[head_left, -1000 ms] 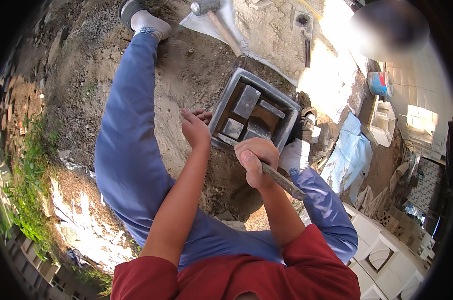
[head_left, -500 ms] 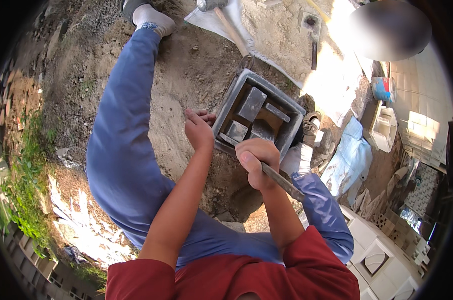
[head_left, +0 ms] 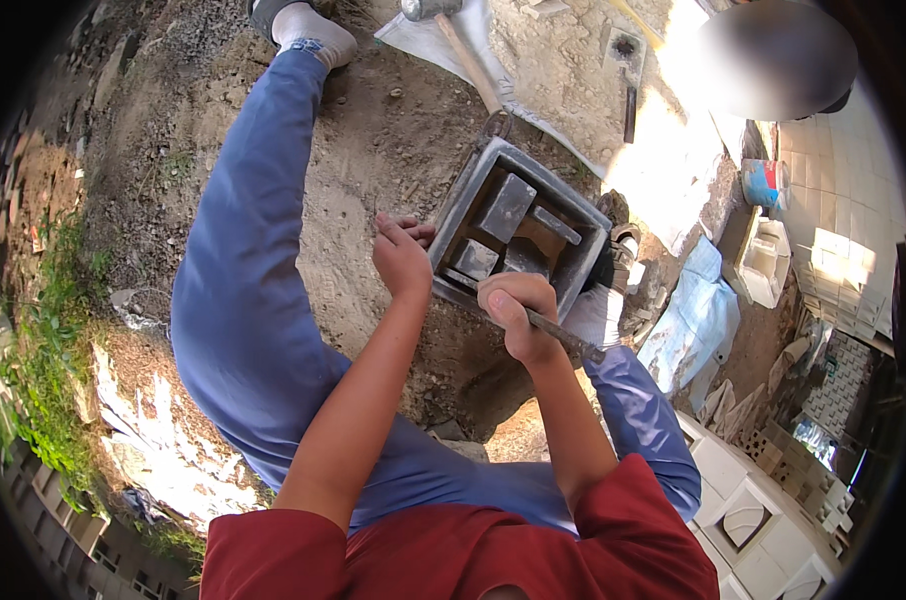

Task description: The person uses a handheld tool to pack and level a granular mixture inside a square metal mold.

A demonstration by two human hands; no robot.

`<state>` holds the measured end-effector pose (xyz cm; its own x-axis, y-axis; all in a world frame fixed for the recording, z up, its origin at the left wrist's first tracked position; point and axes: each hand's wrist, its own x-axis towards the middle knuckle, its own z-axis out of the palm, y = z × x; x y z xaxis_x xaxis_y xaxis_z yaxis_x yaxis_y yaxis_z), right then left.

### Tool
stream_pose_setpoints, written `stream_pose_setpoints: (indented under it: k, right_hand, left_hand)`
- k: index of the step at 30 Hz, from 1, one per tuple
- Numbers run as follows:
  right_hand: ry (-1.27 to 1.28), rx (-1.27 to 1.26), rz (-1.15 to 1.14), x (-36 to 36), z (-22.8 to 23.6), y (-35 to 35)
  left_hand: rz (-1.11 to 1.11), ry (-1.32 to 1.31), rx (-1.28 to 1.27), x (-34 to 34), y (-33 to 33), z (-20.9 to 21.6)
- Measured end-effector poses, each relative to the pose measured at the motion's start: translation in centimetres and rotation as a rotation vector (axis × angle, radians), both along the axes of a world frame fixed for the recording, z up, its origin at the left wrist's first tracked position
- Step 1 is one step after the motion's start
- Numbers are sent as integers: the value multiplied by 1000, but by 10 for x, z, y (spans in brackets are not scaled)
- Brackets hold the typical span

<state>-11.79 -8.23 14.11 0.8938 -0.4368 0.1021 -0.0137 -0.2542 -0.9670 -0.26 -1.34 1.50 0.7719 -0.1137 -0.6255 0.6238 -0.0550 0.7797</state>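
Head view: grey square mould (head_left: 466, 195) holds stone blocks (head_left: 504, 208), right hand (head_left: 518, 312) gripping rod (head_left: 563, 335).

l hand (head_left: 401, 258) shifted onto mould (head_left: 521, 232) rim

Both bare forearms reach forward from red sleeves, elbows bent, between legs in blue trousers. The left hand (head_left: 401, 258) is curled, fingers bent, knuckles up. The right hand (head_left: 518, 315) is clenched in a fist around a thin grey metal rod (head_left: 563, 335), thumb uppermost.

Stone blocks (head_left: 505, 207) in mould (head_left: 463, 205)
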Motion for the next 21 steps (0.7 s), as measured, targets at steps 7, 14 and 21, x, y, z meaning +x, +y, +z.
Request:
stream_pose_setpoints:
  k: [7,14,21]
  right_hand:
    - [7,94,26,-20,-10,-3]
    - [-5,78,-131,-32,-14,4]
    - [-55,46,-73,-14,8,7]
  left_hand:
    - [-10,4,-7,0,-1,2]
    - [-12,-12,-33,-5,-4,-1]
    - [-11,-2,-66,-2,1,-9]
